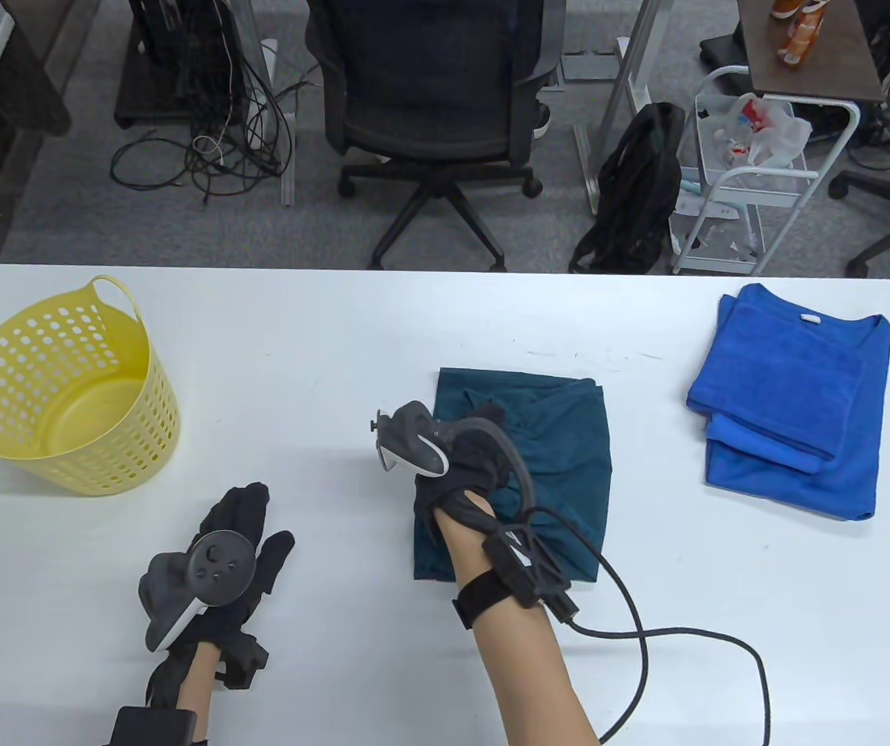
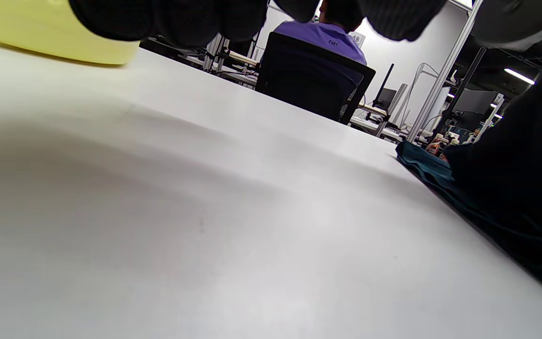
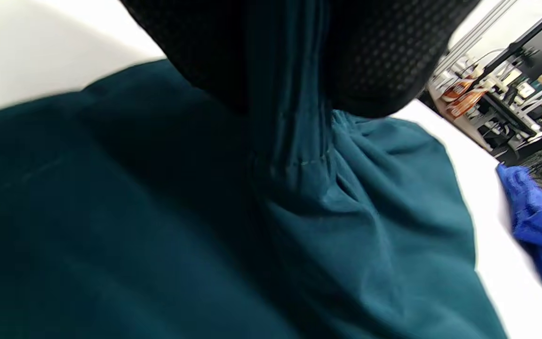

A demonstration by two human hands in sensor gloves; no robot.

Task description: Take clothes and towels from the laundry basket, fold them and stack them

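Clearly the job is near its end: the yellow laundry basket point(image 1: 56, 388) on the worktop point(image 1: 320, 342) looks empty, and a blue stack point(image 1: 790, 396) of folded pieces lies well apart on the right. What seems left is the teal garment point(image 1: 553, 458) at the centre, folded to a rough rectangle but not yet on that stack. The right hand point(image 1: 464, 466) bunches a gather of this cloth, fingers closed around it. The left hand point(image 1: 239, 544) lies flat on the bare worktop, fingers spread, holding nothing. Only the right wrist view shows the cloth pinched into pleats between the gloved fingers point(image 3: 370, 61); only the table view shows the basket's inside and both hands at once
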